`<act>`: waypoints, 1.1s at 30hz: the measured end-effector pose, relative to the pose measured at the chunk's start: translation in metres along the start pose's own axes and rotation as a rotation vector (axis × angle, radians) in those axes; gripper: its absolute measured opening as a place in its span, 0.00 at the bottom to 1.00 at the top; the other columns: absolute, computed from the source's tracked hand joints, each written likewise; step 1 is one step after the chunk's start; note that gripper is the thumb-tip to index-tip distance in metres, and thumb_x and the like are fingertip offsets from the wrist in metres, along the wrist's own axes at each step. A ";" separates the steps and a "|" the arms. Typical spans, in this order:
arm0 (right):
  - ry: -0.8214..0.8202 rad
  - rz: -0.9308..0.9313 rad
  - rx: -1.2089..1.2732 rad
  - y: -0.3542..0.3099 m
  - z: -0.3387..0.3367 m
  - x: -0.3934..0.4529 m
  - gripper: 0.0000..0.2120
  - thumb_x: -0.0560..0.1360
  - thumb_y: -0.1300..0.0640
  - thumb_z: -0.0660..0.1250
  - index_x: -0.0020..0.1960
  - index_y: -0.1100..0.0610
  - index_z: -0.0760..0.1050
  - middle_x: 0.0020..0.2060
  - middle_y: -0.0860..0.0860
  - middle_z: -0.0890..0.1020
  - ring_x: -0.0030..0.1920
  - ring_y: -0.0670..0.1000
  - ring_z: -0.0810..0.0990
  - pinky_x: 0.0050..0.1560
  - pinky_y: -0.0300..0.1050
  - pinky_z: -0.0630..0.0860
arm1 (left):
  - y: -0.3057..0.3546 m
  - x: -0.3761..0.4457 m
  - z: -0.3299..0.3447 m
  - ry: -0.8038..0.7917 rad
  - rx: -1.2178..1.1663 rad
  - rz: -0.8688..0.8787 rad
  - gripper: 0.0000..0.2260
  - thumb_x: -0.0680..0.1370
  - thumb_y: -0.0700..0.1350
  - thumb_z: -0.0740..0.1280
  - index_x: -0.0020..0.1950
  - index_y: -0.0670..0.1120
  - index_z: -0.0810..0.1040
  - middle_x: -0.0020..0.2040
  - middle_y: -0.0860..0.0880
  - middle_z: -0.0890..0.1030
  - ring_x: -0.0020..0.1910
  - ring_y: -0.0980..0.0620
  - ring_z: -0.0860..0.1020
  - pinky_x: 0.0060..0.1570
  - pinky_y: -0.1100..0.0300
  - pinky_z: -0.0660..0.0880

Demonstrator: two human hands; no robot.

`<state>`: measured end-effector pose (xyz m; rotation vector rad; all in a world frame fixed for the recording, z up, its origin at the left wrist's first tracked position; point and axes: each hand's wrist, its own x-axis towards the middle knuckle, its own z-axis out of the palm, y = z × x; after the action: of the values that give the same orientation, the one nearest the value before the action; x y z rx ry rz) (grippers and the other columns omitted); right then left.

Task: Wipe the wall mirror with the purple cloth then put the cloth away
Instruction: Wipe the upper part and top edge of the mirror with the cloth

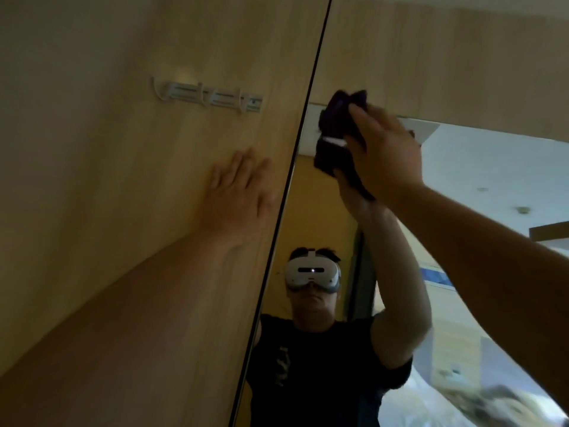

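Over on the left there's a wooden wall panel (92, 149), and fixed to it a pale hook rack (209, 95) with nothing hanging on it, which looks a likely home for the cloth once the wiping is done, though that's only a guess. Just below and to the right of the rack the left hand (240, 192) lies flat on the wood, fingers straight and spread, holding nothing; I read that as a brace, taking some body weight so the other arm can reach high. It sits just beside the dark mirror edge (295, 143), on the wood rather than the glass, so it leaves no prints on the part being cleaned. Cross that edge and we're on the wall mirror (477, 167), where the person's reflection shows a white headset (312, 272) and a dark shirt. Up near the top of the glass the right hand (385, 152) presses the purple cloth (335, 134) against the surface, and the cloth is bunched into a wad rather than spread out, which gives a firm pad to push with. The grip here is a curled one, fingers wrapped over the back of the wad, thumb hidden from view. Starting high makes sense, working downward over the glass. By my judgement the wiping is under way, with most of the mirror below yet to be covered and putting the cloth away not yet begun.
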<state>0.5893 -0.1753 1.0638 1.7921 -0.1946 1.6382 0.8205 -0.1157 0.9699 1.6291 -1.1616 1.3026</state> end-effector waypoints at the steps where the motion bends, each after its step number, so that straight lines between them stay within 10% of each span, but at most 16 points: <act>1: 0.012 0.021 -0.029 0.004 0.002 0.022 0.18 0.83 0.53 0.59 0.71 0.55 0.69 0.68 0.56 0.74 0.66 0.57 0.72 0.64 0.52 0.70 | 0.000 0.000 0.000 0.001 0.001 -0.022 0.31 0.79 0.60 0.37 0.81 0.52 0.43 0.82 0.48 0.42 0.80 0.49 0.40 0.78 0.42 0.40; 9: -0.112 -0.055 -0.178 0.006 0.053 0.050 0.17 0.81 0.52 0.60 0.69 0.54 0.71 0.62 0.56 0.76 0.61 0.59 0.74 0.62 0.55 0.70 | 0.000 0.001 0.001 0.010 0.007 -0.063 0.29 0.81 0.58 0.42 0.82 0.51 0.43 0.82 0.47 0.42 0.80 0.47 0.39 0.78 0.41 0.41; 23: -0.568 -0.637 -0.082 -0.080 0.010 -0.250 0.25 0.76 0.53 0.63 0.72 0.53 0.69 0.72 0.55 0.70 0.74 0.56 0.66 0.73 0.58 0.56 | 0.001 0.003 -0.003 -0.041 0.025 -0.082 0.27 0.84 0.55 0.45 0.81 0.49 0.42 0.82 0.46 0.41 0.80 0.45 0.39 0.77 0.39 0.42; 33: -0.493 -0.636 0.035 -0.086 0.002 -0.282 0.21 0.79 0.58 0.57 0.70 0.54 0.73 0.69 0.55 0.75 0.71 0.56 0.70 0.75 0.54 0.62 | 0.003 0.005 -0.010 -0.102 0.061 -0.112 0.27 0.84 0.56 0.45 0.82 0.49 0.43 0.82 0.45 0.42 0.80 0.44 0.41 0.77 0.42 0.41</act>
<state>0.5833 -0.2054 0.7705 1.9868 0.1767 0.7528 0.8146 -0.1085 0.9769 1.7968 -1.0834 1.2063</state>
